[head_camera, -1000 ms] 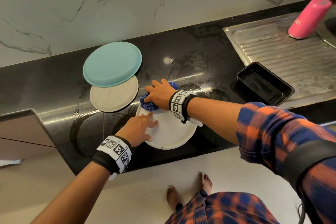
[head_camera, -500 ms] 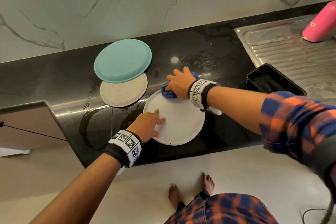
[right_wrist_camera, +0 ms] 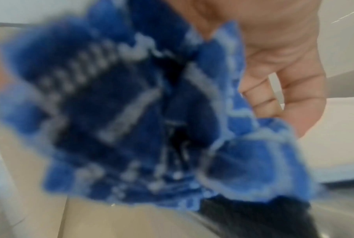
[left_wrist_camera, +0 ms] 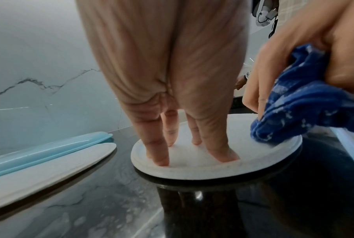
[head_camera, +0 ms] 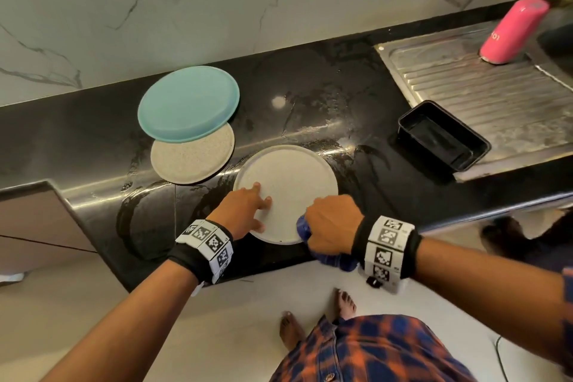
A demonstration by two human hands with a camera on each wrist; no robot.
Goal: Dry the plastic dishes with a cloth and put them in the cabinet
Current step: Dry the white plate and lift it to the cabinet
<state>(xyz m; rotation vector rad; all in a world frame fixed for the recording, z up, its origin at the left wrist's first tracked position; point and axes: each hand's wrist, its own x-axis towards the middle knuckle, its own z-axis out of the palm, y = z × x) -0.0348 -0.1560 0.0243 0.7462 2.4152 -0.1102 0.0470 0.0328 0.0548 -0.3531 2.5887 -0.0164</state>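
Two hands: left (head_camera: pixel 245 211) flat on plate (head_camera: pixel 291 183); right (head_camera: pixel 331 223) seemingly bunching cloth (head_camera: pixel 302 228) (blurred).

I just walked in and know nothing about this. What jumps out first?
Two hands at a wet black counter: the left hand presses flat on a white plate near the front edge, while the right hand grips a bunched blue cloth at the plate's rim. A turquoise plate overlaps a speckled beige plate behind.

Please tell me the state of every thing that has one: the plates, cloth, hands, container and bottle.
white plate: flat on counter, pinned by left hand
left hand: fingers straight, pressing plate
right hand: grips cloth
blue cloth: bunched, on plate's rim
teal plate: overlaps speckled plate
black container: upright
pink bottle: standing on drainboard
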